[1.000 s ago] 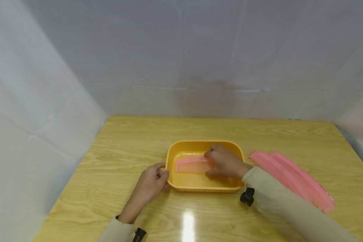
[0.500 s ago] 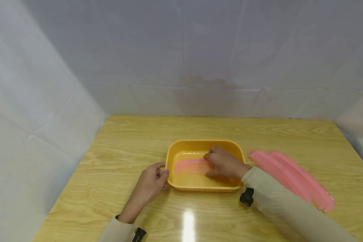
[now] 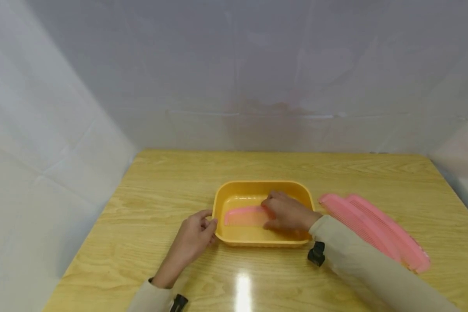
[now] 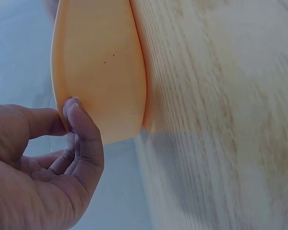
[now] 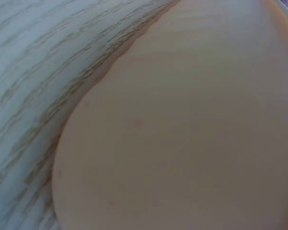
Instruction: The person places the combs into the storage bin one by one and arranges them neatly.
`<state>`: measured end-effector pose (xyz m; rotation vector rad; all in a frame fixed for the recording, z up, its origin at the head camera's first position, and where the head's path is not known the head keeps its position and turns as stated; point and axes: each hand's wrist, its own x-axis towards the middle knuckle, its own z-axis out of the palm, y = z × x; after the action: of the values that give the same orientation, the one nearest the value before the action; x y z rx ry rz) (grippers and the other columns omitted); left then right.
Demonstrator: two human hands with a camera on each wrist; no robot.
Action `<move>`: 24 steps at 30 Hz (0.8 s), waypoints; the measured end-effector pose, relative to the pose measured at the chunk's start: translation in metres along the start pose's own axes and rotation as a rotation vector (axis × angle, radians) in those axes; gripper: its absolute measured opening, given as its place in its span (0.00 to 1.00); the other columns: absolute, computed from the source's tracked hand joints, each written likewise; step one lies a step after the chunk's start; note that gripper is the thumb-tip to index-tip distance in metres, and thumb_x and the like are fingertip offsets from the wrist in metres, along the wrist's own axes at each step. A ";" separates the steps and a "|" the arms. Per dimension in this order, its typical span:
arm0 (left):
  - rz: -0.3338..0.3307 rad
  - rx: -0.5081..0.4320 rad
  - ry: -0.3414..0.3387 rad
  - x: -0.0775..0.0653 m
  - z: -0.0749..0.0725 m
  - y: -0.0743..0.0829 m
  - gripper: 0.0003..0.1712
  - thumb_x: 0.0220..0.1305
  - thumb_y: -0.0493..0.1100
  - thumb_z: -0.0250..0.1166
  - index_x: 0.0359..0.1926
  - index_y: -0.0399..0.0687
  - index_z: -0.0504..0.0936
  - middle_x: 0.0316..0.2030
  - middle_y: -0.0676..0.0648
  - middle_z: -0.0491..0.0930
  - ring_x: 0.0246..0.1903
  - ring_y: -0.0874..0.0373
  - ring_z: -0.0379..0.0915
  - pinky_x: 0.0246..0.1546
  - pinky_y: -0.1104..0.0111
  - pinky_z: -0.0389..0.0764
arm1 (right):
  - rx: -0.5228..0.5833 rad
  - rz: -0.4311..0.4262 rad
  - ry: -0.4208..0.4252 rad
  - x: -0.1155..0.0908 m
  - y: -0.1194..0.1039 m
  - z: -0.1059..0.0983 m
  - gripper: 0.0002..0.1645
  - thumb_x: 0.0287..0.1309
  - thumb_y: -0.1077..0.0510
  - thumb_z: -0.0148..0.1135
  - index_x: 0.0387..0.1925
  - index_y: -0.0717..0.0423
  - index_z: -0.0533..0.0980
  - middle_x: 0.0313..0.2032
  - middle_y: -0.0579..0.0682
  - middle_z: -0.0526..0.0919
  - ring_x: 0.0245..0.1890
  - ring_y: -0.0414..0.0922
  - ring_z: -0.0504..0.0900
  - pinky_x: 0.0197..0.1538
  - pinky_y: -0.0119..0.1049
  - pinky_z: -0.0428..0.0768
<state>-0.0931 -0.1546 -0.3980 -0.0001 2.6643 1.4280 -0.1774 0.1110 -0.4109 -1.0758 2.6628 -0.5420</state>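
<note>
A yellow plastic basin (image 3: 257,242) stands on the wooden table. My left hand (image 3: 193,236) pinches its left rim between thumb and fingers; the left wrist view shows this grip on the basin wall (image 4: 105,62) up close. Inside the basin, my right hand (image 3: 290,213) grips the right end of a pink comb (image 3: 243,216), its teeth facing me. That end is hidden under the fingers. Only the basin's outer wall (image 5: 182,124) fills most of the right wrist view, so the right hand is out of sight there.
To the right, two larger pink combs (image 3: 359,227) lie side by side on the table (image 3: 164,182), partly covered by my right sleeve (image 3: 374,268). Pale sheeting (image 3: 238,78) hangs behind the table and at both sides.
The pink comb in the basin has shifted slightly toward me, and my right hand has moved a little with it. My left hand stays on the rim.
</note>
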 end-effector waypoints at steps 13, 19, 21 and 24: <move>-0.008 0.000 -0.001 -0.001 0.000 -0.002 0.22 0.75 0.37 0.58 0.64 0.30 0.74 0.25 0.49 0.81 0.25 0.53 0.81 0.22 0.68 0.80 | 0.057 0.063 0.014 -0.003 -0.003 -0.007 0.34 0.56 0.50 0.76 0.56 0.70 0.77 0.49 0.56 0.77 0.47 0.50 0.75 0.53 0.45 0.78; -0.009 -0.008 -0.005 0.000 0.000 -0.003 0.22 0.75 0.37 0.58 0.64 0.30 0.74 0.26 0.49 0.81 0.25 0.53 0.81 0.23 0.66 0.82 | 0.045 0.079 0.027 -0.007 -0.004 -0.020 0.37 0.58 0.49 0.75 0.60 0.70 0.75 0.56 0.62 0.77 0.55 0.56 0.77 0.58 0.50 0.78; -0.006 -0.008 -0.005 0.000 0.000 -0.003 0.22 0.75 0.37 0.58 0.64 0.29 0.74 0.26 0.49 0.81 0.25 0.53 0.81 0.23 0.66 0.82 | 0.031 0.071 0.038 -0.009 -0.003 -0.024 0.37 0.58 0.48 0.75 0.60 0.69 0.75 0.56 0.62 0.77 0.55 0.56 0.77 0.57 0.50 0.78; -0.003 -0.008 -0.006 0.000 0.001 -0.002 0.22 0.75 0.37 0.58 0.65 0.29 0.74 0.25 0.49 0.81 0.24 0.54 0.81 0.23 0.67 0.82 | 0.032 0.065 0.063 -0.013 -0.002 -0.030 0.38 0.57 0.48 0.76 0.60 0.69 0.75 0.55 0.61 0.76 0.53 0.56 0.77 0.56 0.50 0.79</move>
<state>-0.0929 -0.1552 -0.4004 -0.0005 2.6533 1.4350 -0.1771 0.1260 -0.3819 -0.9750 2.7228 -0.6129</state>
